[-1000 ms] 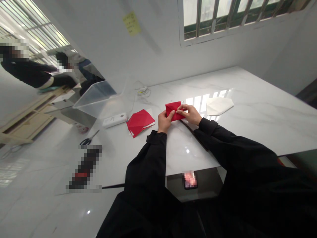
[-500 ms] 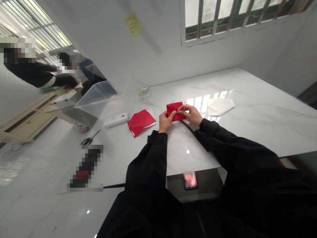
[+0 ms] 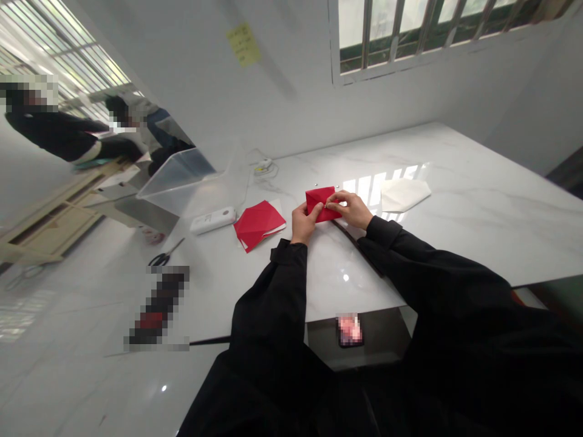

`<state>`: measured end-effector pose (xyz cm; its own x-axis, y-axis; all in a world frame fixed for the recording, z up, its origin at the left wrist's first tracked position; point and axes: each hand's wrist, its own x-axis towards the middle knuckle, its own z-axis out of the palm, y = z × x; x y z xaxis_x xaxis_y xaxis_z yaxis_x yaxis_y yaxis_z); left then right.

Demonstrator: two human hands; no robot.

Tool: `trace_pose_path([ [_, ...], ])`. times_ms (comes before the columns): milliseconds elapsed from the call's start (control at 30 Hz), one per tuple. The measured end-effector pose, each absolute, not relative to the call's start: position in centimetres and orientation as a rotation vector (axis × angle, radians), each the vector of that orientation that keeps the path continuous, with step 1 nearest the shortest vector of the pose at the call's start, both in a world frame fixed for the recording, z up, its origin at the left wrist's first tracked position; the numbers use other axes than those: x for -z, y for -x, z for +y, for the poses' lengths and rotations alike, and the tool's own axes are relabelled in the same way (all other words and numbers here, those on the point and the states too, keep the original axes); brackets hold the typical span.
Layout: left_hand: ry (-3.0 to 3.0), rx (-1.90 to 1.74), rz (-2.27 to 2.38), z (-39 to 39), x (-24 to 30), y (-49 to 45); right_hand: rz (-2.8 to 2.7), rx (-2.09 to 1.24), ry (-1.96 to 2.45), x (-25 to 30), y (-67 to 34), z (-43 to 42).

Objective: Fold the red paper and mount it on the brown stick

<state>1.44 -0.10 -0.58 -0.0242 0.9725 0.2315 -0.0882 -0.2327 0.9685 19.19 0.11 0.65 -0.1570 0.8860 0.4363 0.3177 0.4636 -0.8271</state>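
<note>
A red paper envelope (image 3: 317,196) is held up over the table, its folded flap facing me. My left hand (image 3: 304,222) grips its lower left side, the thumb pressed on the front. The fingers of my right hand (image 3: 350,208) are pinched together against the middle of the envelope. A tiny pale spot shows at those fingertips, too small to name. To the left lie a stack of red paper envelopes (image 3: 259,223) with white edges showing. On the right, a white paper envelope (image 3: 404,195) rests flat.
A white power strip (image 3: 213,220) and black-handled scissors (image 3: 166,254) lie left on the marble-patterned table (image 3: 483,212). Behind them stands a clear plastic bin (image 3: 182,176). A dark strip (image 3: 359,247) lies under my right forearm. A phone (image 3: 350,331) sits below the table edge. Two people are at far left.
Both hands and the envelope stay nearly in the same place. The view has shifted very slightly.
</note>
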Motion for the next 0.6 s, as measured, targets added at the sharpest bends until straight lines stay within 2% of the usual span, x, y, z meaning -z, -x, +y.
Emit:
trace_pose_path([
  [600,-1.311,-1.363,0.957,-0.56,0.0,-1.67,-1.729,-0.646,1.122,-0.32,-19.19,0.42],
])
